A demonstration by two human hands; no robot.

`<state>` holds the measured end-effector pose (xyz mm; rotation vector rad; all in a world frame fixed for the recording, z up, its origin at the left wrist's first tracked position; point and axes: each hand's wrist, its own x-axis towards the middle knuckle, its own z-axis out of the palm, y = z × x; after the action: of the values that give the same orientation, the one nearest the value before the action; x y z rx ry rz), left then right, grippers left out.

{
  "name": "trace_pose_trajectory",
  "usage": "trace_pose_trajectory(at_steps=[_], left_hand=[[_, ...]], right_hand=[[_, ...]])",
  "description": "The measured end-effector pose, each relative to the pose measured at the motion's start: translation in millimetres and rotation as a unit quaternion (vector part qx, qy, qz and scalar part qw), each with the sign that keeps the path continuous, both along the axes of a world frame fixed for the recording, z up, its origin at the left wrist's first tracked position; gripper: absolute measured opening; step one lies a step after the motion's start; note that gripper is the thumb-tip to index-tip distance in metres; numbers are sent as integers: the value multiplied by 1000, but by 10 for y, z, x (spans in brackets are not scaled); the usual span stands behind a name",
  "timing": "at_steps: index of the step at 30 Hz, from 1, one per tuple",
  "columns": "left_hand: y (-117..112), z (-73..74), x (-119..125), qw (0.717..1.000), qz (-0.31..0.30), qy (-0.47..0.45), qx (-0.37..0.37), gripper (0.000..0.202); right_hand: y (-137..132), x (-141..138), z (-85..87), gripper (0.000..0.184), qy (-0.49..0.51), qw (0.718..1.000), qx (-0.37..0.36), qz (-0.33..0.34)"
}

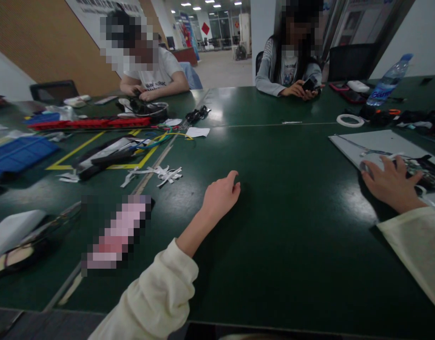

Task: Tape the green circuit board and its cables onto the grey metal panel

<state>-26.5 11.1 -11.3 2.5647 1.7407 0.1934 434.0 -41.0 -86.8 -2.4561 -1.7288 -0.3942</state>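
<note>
My left hand [220,194] is over the middle of the green table [288,255], its fingers loosely bent and a gap between thumb and forefinger. Nothing shows in it. To its left are crumpled white strips [167,174] and a phone-shaped thing [120,231], blurred out. On the right, my right hand [394,184] spreads its fingers over a pale board [362,141]. Close to those fingers, a dark tangled bundle [428,167] with thin cords lies on the board. The hand partly covers the board, so what its palm touches is hidden.
Two people sit across the table, with objects in their hands. A tape roll [350,121] and a water bottle [390,81] stand at the back right. At left are a blue tray [22,153], a red strip [93,123] and a cable bundle [107,153] within yellow tape.
</note>
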Motion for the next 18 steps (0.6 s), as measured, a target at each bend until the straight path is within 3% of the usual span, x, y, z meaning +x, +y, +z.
trace_pose_trajectory(at_steps=[9,18], left_hand=[[-18,19,5,1000,-4,-16,-11,34],[-38,39,20,1000,-1,-5,-28,35]], right_hand=[[73,289,-28,56,14,1000,-10,-25],[80,265,-12,52,24,998,39,-43]])
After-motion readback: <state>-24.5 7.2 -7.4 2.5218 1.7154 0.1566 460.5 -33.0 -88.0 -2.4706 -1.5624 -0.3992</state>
